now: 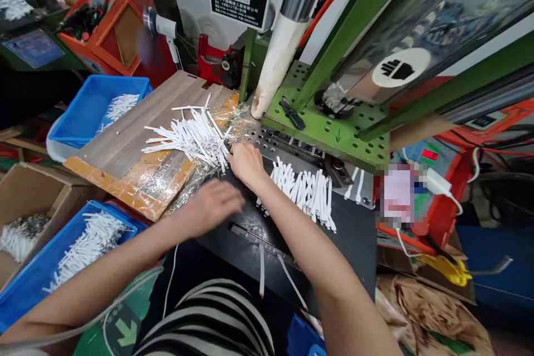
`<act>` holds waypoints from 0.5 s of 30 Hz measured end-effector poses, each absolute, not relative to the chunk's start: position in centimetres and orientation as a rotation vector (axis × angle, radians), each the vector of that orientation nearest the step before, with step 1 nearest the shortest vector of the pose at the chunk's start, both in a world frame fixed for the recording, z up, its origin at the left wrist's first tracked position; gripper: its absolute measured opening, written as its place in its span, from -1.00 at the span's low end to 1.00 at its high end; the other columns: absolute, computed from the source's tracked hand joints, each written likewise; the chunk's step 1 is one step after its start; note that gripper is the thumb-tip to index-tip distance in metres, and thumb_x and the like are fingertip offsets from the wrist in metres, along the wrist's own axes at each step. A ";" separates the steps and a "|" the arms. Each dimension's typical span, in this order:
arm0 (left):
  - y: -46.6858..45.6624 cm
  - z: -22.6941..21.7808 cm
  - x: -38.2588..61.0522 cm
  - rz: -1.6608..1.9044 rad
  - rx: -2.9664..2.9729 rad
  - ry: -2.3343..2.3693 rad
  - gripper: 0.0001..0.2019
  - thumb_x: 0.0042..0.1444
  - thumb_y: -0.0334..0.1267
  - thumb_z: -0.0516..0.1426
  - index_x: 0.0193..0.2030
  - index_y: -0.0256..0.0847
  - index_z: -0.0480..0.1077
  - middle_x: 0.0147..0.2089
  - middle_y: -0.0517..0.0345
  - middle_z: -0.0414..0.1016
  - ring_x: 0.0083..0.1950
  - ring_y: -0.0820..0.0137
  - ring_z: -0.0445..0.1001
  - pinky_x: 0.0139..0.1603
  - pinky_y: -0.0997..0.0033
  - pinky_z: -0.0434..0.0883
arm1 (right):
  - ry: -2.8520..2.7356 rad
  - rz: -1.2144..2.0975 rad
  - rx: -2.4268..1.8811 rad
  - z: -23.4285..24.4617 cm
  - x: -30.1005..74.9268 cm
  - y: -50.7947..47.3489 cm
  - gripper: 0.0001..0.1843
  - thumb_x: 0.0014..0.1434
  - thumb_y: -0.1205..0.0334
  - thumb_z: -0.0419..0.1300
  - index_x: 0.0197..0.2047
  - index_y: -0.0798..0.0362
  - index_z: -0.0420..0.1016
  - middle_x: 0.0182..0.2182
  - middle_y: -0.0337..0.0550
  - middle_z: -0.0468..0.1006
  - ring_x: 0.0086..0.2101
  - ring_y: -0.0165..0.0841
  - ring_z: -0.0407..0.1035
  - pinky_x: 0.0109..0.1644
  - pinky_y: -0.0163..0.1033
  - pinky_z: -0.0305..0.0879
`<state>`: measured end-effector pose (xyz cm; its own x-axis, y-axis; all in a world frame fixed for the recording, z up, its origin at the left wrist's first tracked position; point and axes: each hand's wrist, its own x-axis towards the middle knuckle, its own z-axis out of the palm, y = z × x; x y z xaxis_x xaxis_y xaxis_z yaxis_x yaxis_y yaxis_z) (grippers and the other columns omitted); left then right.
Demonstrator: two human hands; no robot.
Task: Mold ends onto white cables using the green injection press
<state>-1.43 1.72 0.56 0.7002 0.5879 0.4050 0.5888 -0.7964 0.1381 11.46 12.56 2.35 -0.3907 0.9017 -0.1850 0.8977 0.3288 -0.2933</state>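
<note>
A loose heap of white strips (189, 136) lies on a wooden board (137, 133) wrapped partly in clear film. My right hand (246, 162) reaches across to the heap's right edge with its fingers curled down at the strips; what they hold is hidden. My left hand (211, 206) hovers palm down over the black work plate (354, 233), blurred by motion. A row of white strips (306, 192) lies side by side on the plate, right of my right forearm. Two single strips (275, 270) hang over the plate's front edge.
A green perforated press bed (329, 128) and a white column (277, 58) stand behind the plate. Blue bins of white strips sit at back left (89, 111) and front left (62, 256). A cardboard box (25, 206) is at far left, an orange machine (117, 16) behind.
</note>
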 end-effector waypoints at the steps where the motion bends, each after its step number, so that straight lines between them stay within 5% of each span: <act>1: 3.2 0.8 -3.2 -0.586 -2.795 -1.080 -0.78 0.40 -0.35 -0.04 -0.07 -0.26 0.43 -0.09 0.02 0.55 -0.10 0.28 0.43 -0.12 0.27 0.27 | -2.543 0.550 -1.753 2.2 11.0 12.7 -0.72 0.35 0.29 0.07 0.00 0.15 0.55 -0.01 0.15 0.56 -0.05 -0.08 0.50 -0.02 -0.13 0.35; 7: 9.2 1.3 -8.9 -0.114 -2.666 -0.979 -0.81 0.36 -0.39 -0.01 -0.20 -0.22 0.42 -0.23 0.06 0.49 -0.17 0.24 0.40 -0.16 0.22 0.25 | -2.563 0.554 -1.820 2.8 13.4 10.6 -0.67 0.25 0.51 0.02 0.04 0.26 0.45 -0.13 0.24 0.59 -0.13 -0.06 0.53 -0.08 -0.12 0.33; 12: 9.4 0.2 -7.4 -0.229 -2.722 -0.976 -0.73 0.41 -0.31 -0.07 -0.28 -0.22 0.37 -0.32 0.10 0.41 -0.24 0.28 0.37 -0.18 0.24 0.26 | -2.412 0.697 -1.679 3.8 20.9 5.2 -0.77 0.38 0.32 0.03 -0.27 0.09 0.48 -0.27 -0.02 0.54 -0.23 -0.23 0.50 -0.14 -0.23 0.30; 15: 9.0 -0.7 -6.1 -0.419 -2.890 -1.000 -0.68 0.44 -0.26 -0.10 -0.26 -0.26 0.39 -0.31 0.22 0.36 -0.24 0.44 0.35 -0.06 0.35 0.29 | -2.055 1.018 -1.533 3.3 25.9 0.8 -0.84 0.36 0.26 0.10 -0.26 0.05 0.45 -0.48 -0.24 0.49 -0.44 -0.36 0.44 -0.31 -0.31 0.30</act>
